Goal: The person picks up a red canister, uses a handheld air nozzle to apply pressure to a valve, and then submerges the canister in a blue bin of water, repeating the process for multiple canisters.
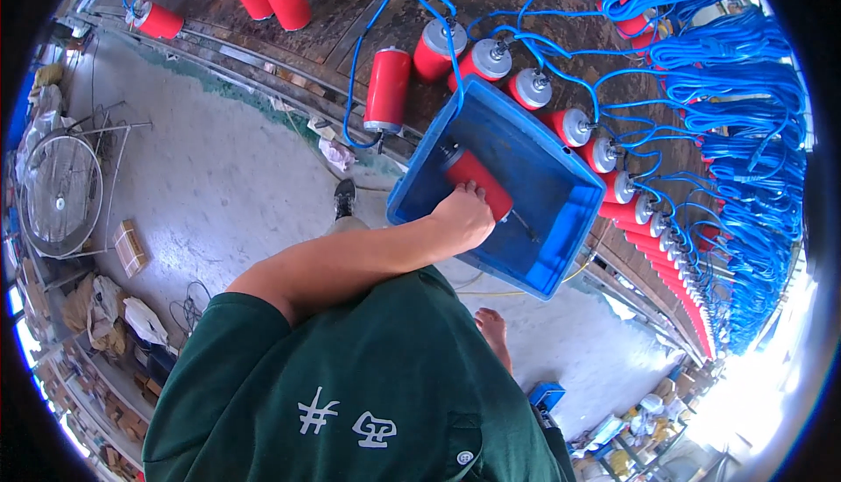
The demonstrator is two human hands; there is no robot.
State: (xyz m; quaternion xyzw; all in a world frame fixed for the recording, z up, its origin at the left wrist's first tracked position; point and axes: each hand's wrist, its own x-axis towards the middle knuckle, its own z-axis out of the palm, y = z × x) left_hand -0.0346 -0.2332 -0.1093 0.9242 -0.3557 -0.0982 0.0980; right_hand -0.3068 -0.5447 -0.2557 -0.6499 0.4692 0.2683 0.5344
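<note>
My left hand (468, 216) reaches into a blue plastic bin (561, 258) and is closed around a red cylinder (477, 180). The cylinder lies slanted inside the bin, a small dark fitting at its far end; my fingers cover part of its near end. Beside it in the bin is a thin dark rod (526, 226), whose kind I cannot make out. My right hand (492, 326) hangs low by my side, away from the bin. Its fingers show only in part, loosely apart, with nothing visible in them.
A worn dark workbench (342, 9) carries a long curving row of red cylinders with silver caps (574, 127) and blue cables. Coiled blue cables (736, 88) pile up on the right. One red cylinder (387, 88) stands left of the bin. A floor fan (60, 184) is far left.
</note>
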